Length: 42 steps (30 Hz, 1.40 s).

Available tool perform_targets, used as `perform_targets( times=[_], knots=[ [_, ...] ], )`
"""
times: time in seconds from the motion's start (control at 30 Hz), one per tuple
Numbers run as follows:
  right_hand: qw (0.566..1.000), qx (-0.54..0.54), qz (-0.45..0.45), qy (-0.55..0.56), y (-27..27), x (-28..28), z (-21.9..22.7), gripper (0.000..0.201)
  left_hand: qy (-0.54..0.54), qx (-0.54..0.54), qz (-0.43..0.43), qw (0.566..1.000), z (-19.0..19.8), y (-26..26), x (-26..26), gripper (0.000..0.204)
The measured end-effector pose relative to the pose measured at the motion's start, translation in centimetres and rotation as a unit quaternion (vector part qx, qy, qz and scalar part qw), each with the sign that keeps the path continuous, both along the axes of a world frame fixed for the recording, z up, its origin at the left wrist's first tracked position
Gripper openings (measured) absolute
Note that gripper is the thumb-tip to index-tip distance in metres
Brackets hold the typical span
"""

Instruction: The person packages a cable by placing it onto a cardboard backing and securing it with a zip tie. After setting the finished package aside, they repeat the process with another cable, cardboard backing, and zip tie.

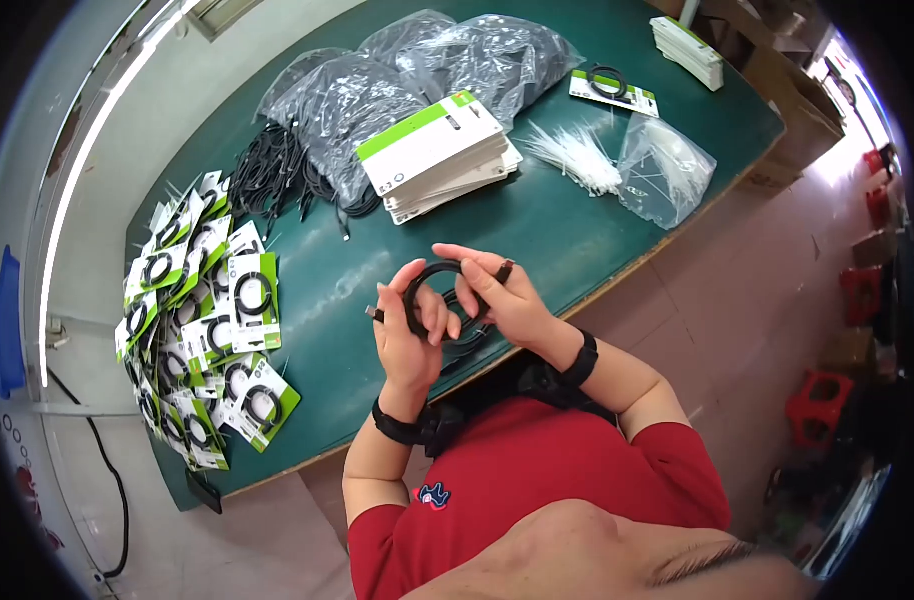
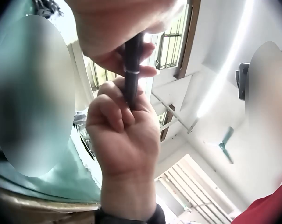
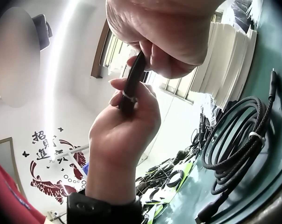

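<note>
A coiled black cable (image 1: 413, 300) is held up between both hands above the table's near edge. The left hand (image 1: 409, 345) grips the coil's left side, one plug end sticking out beside its fingers. On the other side the right hand (image 1: 512, 305) pinches the coil, with another plug end by its fingertips. In the left wrist view the cable (image 2: 131, 70) runs from the left hand (image 2: 127, 23) above to the right hand (image 2: 127, 135) below. A second tied cable coil (image 3: 239, 144) lies on the table beneath them, seen in the right wrist view.
Carded cables (image 1: 252, 300) pile up on the left of the green table (image 1: 317, 400). Farther back are loose black cables (image 1: 267, 175), plastic bags (image 1: 347, 110), stacked cards (image 1: 432, 145), white ties (image 1: 577, 160), a clear bag (image 1: 667, 170) and one carded cable (image 1: 614, 92).
</note>
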State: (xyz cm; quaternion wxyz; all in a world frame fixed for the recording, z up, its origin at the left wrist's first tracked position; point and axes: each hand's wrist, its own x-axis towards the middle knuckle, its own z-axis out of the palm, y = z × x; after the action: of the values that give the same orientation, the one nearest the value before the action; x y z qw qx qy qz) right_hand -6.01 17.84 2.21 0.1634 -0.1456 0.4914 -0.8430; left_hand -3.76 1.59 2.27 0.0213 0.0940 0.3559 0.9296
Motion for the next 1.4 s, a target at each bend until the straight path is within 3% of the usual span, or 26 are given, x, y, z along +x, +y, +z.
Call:
perform_targets(
  times=[0.2, 0.43, 0.63, 0.73, 0.9, 1.0, 1.13, 1.3, 1.4],
  knots=[
    [0.998, 0.056, 0.001, 0.015, 1.1, 0.1, 0.3, 0.044, -0.035, -0.188, -0.027, 0.981, 0.9, -0.7, -0.7, 0.056],
    [0.99, 0.129, 0.005, 0.049, 1.4, 0.2, -0.1, 0.044, -0.084, -0.207, -0.019, 0.974, 1.2, -0.6, -0.1, 0.054],
    [0.99, 0.133, 0.054, -0.001, 2.1, 0.5, 0.7, 0.043, -0.065, -0.177, -0.004, 0.982, 0.6, -1.5, 0.4, 0.052],
    [0.991, 0.118, 0.064, -0.021, 2.1, 0.5, 0.6, 0.042, -0.096, -0.058, -0.043, 0.993, 0.4, -1.6, 0.7, 0.051],
    [0.992, 0.113, 0.054, -0.013, 2.4, 0.2, 0.4, 0.039, -0.045, 0.001, -0.036, 0.998, 0.1, -1.0, 0.5, 0.046],
    [0.993, 0.108, 0.047, -0.012, 2.4, -0.2, 0.4, 0.037, 0.073, -0.243, -0.032, 0.967, 0.2, -1.5, 0.2, 0.042],
    [0.992, 0.126, 0.023, 0.007, 2.0, 0.4, -0.9, 0.036, 0.047, -0.329, -0.01, 0.943, 0.5, -1.5, 0.5, 0.039],
    [0.989, 0.139, 0.008, 0.05, 1.7, 0.8, -0.8, 0.036, 0.02, -0.309, -0.019, 0.951, 0.3, -1.4, 0.8, 0.038],
    [0.99, 0.135, -0.02, 0.033, 1.3, 1.2, -0.3, 0.036, -0.051, -0.229, -0.043, 0.971, -0.4, -1.8, 0.3, 0.036]
  ],
)
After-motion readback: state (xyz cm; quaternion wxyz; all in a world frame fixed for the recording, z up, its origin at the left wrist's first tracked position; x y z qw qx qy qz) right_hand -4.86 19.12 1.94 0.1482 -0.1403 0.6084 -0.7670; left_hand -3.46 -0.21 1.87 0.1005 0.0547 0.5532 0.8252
